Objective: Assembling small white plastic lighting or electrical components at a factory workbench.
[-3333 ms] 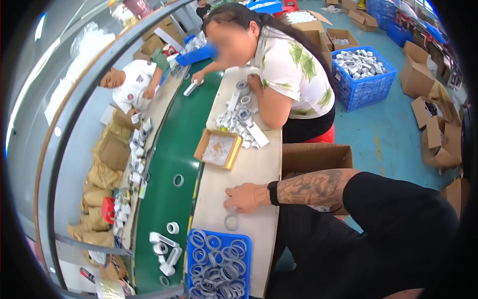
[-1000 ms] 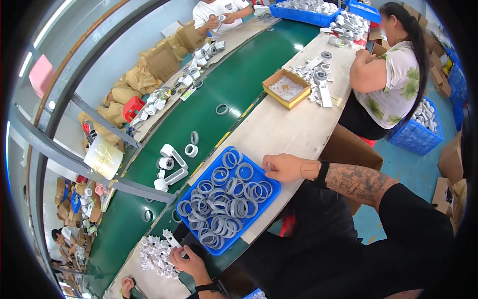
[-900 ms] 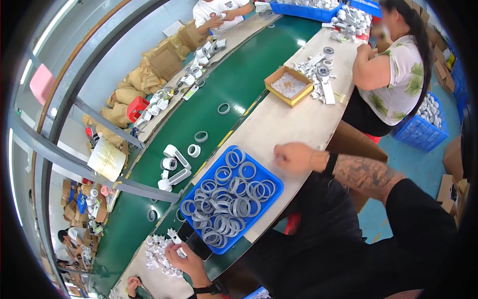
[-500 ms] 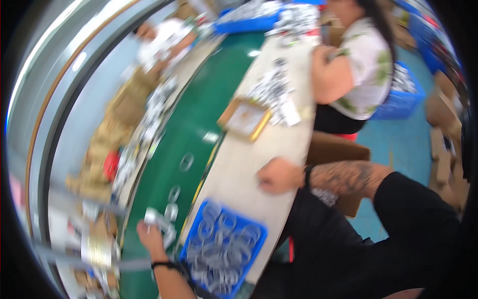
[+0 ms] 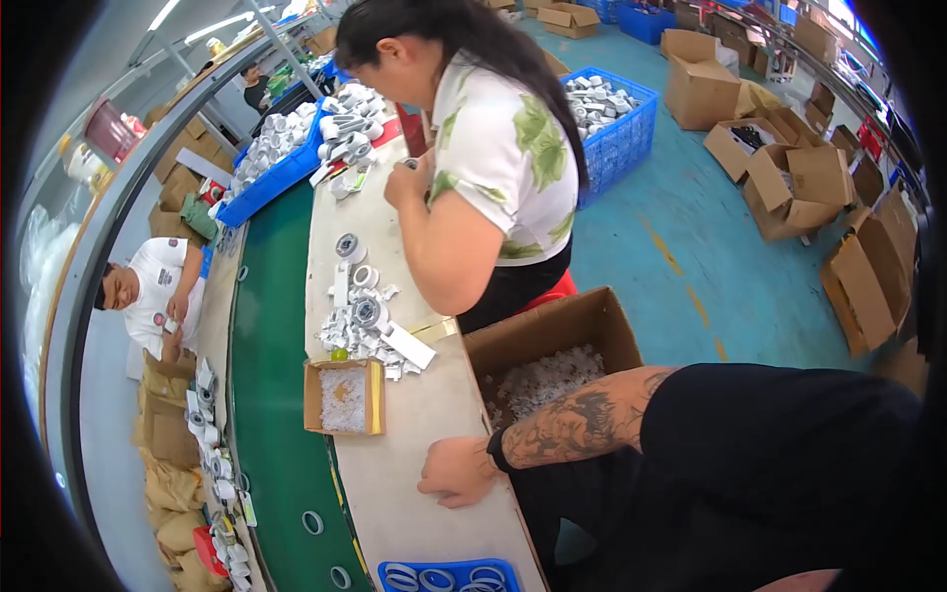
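My right hand [image 5: 461, 472] lies curled on the pale tabletop [image 5: 395, 493], its fingers bent under and closed. Nothing shows in it. A dark band circles the wrist. Nearest to it are a small cardboard box [image 5: 376, 395] of small clear pieces and, toward the lower edge, a blue tray [image 5: 449, 564] holding several rings [image 5: 435, 579]. Two loose rings, one [image 5: 313, 522] farther off and one [image 5: 340, 576] nearer, rest on the green conveyor belt [image 5: 281, 424]. My left hand is outside the picture.
Right of the table stands a large cardboard box [image 5: 602, 321] with clear bits. A co-worker [image 5: 493, 168] sits beyond it, near a pile of white parts [image 5: 367, 316]. Another person [image 5: 163, 291] works across the belt. Blue crates [image 5: 621, 148] and cartons [image 5: 700, 89] stand on the floor.
The view has swung up and to the right. My left hand, earlier holding white pieces over the belt, is out of the picture. My right hand stays closed on the tabletop.
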{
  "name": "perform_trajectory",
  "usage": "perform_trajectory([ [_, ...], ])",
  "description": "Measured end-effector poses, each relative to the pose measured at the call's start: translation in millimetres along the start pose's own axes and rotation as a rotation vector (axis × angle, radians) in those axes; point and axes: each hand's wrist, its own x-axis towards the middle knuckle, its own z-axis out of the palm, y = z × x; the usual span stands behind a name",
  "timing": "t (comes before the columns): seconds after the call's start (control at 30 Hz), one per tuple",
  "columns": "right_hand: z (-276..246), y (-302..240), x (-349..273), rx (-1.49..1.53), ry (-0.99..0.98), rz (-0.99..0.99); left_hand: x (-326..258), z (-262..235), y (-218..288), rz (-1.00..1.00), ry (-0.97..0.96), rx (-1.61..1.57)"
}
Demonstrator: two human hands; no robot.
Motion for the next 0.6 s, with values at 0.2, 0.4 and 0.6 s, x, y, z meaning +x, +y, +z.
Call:
perform_trajectory([
  [0.2, -7, -9, -16, -0.091, -0.036, 0.042, -75, -12, 65, 0.072, 0.217, 0.329],
  [0.4, 6, -28, -31, -0.14, 0.048, 0.056, -144, -40, 30, 0.4, 0.463, 0.386],
  [0.6, 10, -65, -49, 0.168, 0.31, 0.248, -280, -70, 125, 0.621, 0.341, 0.156],
])
